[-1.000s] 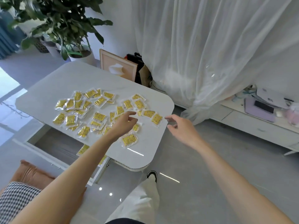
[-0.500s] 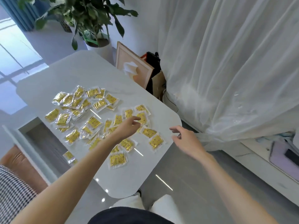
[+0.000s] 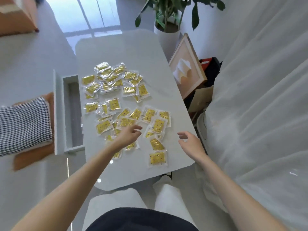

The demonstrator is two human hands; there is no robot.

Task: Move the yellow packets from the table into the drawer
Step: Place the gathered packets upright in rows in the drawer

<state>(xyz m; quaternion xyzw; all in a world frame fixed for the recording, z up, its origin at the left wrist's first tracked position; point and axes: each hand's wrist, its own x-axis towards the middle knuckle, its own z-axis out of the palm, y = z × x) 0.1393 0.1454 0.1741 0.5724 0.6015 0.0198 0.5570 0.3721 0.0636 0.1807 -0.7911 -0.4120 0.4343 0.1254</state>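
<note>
One houndstooth cushion (image 3: 25, 124) sits far left. Just beside it the drawer (image 3: 58, 114) stands pulled out from the left side of the desk (image 3: 126, 50); no packet shows in the part of it in view. Dozens of yellow packets (image 3: 115, 104) lie scattered and overlapping across the desk's middle, none in either hand.

The left hand (image 3: 129, 136) hangs low over the near cluster, fingers (image 3: 137, 127) relaxed, slightly apart and pointing rightward; whether they touch a packet I cannot tell. Between the two hands lies a loose packet (image 3: 156, 144), long axis running away from the person, just right of the left fingers. The left hand looks the nearer one, and also nearer the drawer. The right hand (image 3: 191, 142) hovers at the desk's right edge, fingers spread, loosely curved and empty.

Half a second ago the right hand hung past that edge; now its fingertips reach over the desk. The left hand is over the same cluster as then. The view has swung, so the drawer now lies further left.
</note>
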